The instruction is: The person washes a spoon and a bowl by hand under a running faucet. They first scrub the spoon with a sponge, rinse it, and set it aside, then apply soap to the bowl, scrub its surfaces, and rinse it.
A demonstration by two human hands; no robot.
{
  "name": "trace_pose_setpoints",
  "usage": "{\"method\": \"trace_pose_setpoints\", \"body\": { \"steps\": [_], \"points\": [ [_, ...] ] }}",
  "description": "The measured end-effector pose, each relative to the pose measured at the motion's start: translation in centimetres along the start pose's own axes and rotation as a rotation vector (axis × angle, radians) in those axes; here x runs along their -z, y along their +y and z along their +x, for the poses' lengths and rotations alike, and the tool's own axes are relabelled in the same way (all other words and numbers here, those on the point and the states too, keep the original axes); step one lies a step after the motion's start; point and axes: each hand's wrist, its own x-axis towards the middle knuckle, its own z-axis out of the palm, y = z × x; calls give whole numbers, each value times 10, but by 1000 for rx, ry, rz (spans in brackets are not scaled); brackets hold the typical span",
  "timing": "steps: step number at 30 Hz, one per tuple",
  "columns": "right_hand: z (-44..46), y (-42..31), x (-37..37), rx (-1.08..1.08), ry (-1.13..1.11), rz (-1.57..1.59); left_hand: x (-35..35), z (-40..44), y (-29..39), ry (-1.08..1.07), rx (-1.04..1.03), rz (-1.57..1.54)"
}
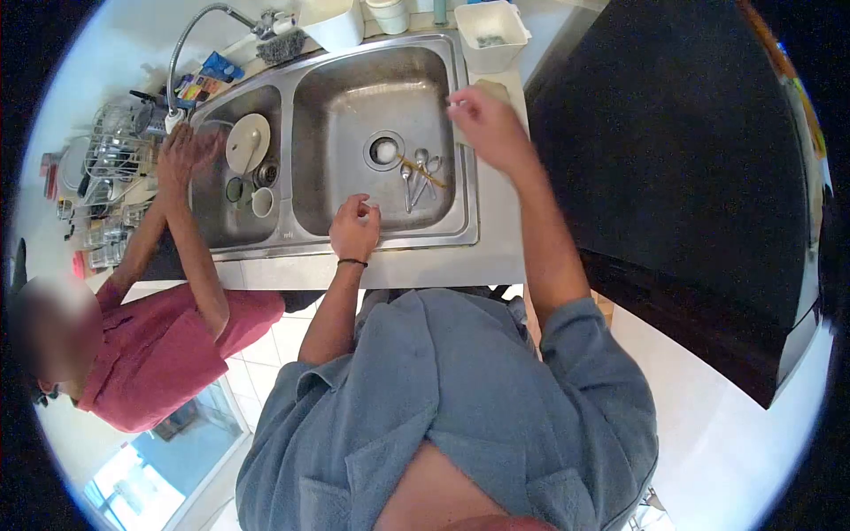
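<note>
My left hand (356, 232), with a dark band at its wrist, hovers over the front rim of the right-hand sink basin (345, 115). Its fingers are loosely curled and apart, with nothing visible in them. My right hand (489, 126) is above the basin's right rim, fingers drawn together. A small pale spot shows at its fingertips, too small to name. In the basin, several metal spoons and forks (420, 181) lie beside the drain (384, 151), together with a thin yellowish-brown strip (425, 172). Something white sits in the drain.
At the left basin, another person's hands (181, 150) are near a plate (248, 142) and a white cup (262, 202). A curved faucet (181, 53) rises behind. White containers (491, 49) line the back. A dish rack (115, 146) stands left; a large black surface (664, 177) is right.
</note>
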Motion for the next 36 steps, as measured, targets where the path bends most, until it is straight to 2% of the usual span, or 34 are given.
{"method": "trace_pose_setpoints", "body": {
  "steps": [3, 5, 11, 14, 15, 17, 20, 21, 23, 26, 29, 34, 36],
  "points": [
    [31, 46, -87, 27, -266, -388, 1, 1, 2, -2, 12, -16],
    [35, 63, -124, -60, -454, -589, 2, 2, 5, -31, 62, -22],
    [49, 122, -191, -361, -260, -582, 3, 6, 3, -93, 89, -5],
    [56, 130, -202, -270, -169, -717, 5, 24, 10, -330, 349, 97],
    [62, 110, -187, -241, -137, -684, -4, 35, 4, -403, 358, 83],
    [66, 23, -129, -185, -79, -618, -30, 50, -17, -559, 377, 58],
    [92, -35, -53, -56, 258, -444, -65, 72, -13, -632, 359, 102],
    [100, -43, -29, -27, 349, -410, -73, 78, -4, -649, 393, 167],
    [138, -15, 11, 226, 428, -513, -106, 90, -7, -700, 416, 195],
    [189, 9, 42, -15, -68, -906, -123, 95, 10, -719, 435, 227],
    [220, 52, 28, -69, -373, -1042, -130, 93, 14, -688, 501, 253],
    [221, 61, 26, -56, -376, -991, -149, 94, -16, -589, 477, 188],
    [228, 78, 26, -66, -444, -999, -145, 95, -18, -576, 433, 196]
  ]
}}
